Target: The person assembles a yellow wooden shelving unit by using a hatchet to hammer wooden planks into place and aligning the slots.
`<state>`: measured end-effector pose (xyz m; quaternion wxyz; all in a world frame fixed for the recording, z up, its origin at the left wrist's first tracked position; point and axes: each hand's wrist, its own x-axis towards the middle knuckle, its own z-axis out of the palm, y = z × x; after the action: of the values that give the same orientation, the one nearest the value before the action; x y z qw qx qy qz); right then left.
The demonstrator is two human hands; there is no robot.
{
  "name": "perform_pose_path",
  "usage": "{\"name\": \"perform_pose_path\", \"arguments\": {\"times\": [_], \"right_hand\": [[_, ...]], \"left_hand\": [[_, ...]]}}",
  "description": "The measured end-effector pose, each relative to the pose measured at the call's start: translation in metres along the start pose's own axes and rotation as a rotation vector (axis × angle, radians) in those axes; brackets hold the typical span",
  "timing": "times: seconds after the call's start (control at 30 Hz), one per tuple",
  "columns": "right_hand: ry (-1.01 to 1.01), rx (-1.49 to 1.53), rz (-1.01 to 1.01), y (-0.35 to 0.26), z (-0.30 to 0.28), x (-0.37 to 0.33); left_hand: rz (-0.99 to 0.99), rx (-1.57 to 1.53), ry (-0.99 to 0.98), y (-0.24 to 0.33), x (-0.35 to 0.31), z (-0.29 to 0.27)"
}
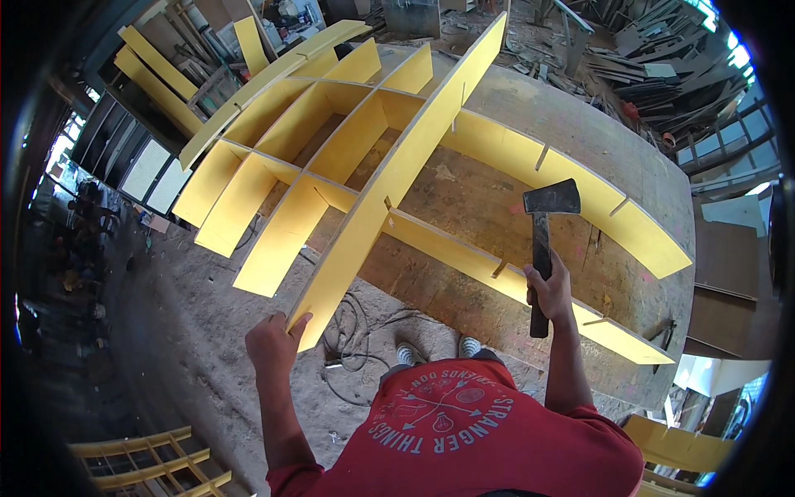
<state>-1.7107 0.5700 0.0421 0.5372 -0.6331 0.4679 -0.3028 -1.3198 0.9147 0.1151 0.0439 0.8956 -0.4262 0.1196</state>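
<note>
My left hand (275,341) is closed around the near end of a long yellow board (389,178), thumb on its face. That board stands on edge and slants up to the far right, crossing two long slotted boards (464,248) at their notches. In my right hand (553,290) is a black hatchet (541,236), gripped by its handle with the head up, above the bay between the two slotted boards. Left of the slanted board, several yellow cross boards (286,236) interlock into a grid. A long outer board (248,99) closes the grid's far left side.
The grid rests on a worn wooden worktable (513,99), its left part overhanging the floor. Cables (352,331) lie on the dusty floor by my feet. Wood scraps (654,70) are heaped at the far right. Another yellow lattice (153,464) sits at the lower left.
</note>
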Motion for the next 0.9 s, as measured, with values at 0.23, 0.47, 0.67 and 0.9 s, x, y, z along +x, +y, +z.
{"name": "perform_pose_path", "arguments": {"times": [0.23,0.47,0.67,0.9], "right_hand": [[0.010,-0.005,0.006,-0.003,0.002,-0.002],[0.003,-0.010,0.013,0.003,0.001,0.001],[-0.017,-0.033,0.004,-0.002,0.001,0.003],[-0.017,-0.019,0.003,0.004,0.002,0.003]], "left_hand": [[-0.015,-0.040,-0.039,0.005,0.000,-0.006],[-0.059,-0.102,-0.088,-0.003,0.015,-0.013],[-0.076,-0.265,-0.226,0.006,0.043,-0.010],[0.002,-0.363,-0.303,0.047,0.078,0.042]]}}
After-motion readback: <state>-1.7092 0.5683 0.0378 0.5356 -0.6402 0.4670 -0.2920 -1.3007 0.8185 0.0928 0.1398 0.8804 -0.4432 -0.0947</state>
